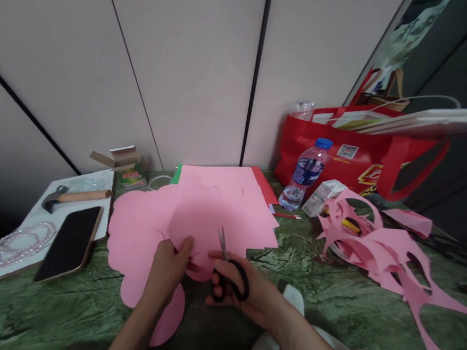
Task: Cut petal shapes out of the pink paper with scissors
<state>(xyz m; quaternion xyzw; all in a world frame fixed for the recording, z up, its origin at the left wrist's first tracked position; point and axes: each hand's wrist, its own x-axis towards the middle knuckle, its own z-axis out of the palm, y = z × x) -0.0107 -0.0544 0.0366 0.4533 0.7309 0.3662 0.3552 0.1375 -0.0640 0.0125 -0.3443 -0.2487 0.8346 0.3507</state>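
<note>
My left hand (169, 264) pinches the lower edge of a piece of pink paper (197, 231) between thumb and fingers. In my right hand (245, 285) is a pair of scissors (243, 282) with black handles, my fingers through the loops. The blades point away from me, close together, in front of the pink paper; whether they touch it I cannot tell. Overlapping pink rounds (137, 227) lie on the table to the left, partly under my left wrist. Behind the held piece, pink sheets (233, 183) rest over green and red ones.
On the left are a hammer (80, 198), a phone (71, 243), beads (16, 248) and an opened small box (131, 174). To the right stand a water bottle (308, 172), a white box (323, 197) and a red bag (339, 145), with pink paper scraps (388, 255) before them.
</note>
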